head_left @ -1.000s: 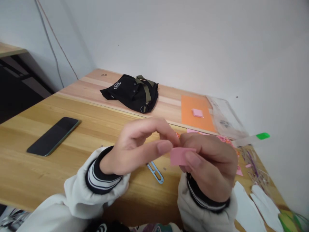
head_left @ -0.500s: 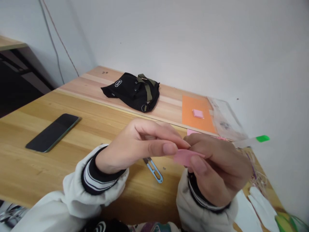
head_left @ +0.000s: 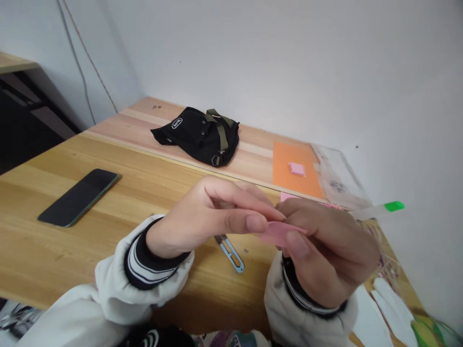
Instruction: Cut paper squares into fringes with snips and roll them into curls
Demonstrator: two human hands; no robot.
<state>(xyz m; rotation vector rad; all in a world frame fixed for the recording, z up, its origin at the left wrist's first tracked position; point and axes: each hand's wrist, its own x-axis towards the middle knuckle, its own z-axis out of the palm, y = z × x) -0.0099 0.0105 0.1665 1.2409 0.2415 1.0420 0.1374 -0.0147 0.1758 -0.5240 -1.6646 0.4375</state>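
A small piece of pink paper (head_left: 278, 233) is pinched between both hands above the table, its surface bent in a slight curve. My left hand (head_left: 213, 209) grips its left side with thumb and fingers closed. On the other side, my right hand (head_left: 329, 250) has the thumb pressed against the paper and the fingers curled behind it. Beneath the hands lies a cutter with a light blue handle (head_left: 233, 255), partly covered by my left hand. Another pink sheet (head_left: 287, 196) peeks out just behind my right hand.
A black bag (head_left: 202, 135) lies toward the back. An orange sheet (head_left: 284, 164) carries a small pink pad (head_left: 297, 168), beside a clear plastic bag (head_left: 336, 168). At left rests a phone (head_left: 79, 197). White pieces (head_left: 392, 306) lie at the right edge by the wall.
Both hands keep nearly the same pose around the pink paper. Its left part looks slightly shifted at my left thumb; nothing has been let go.
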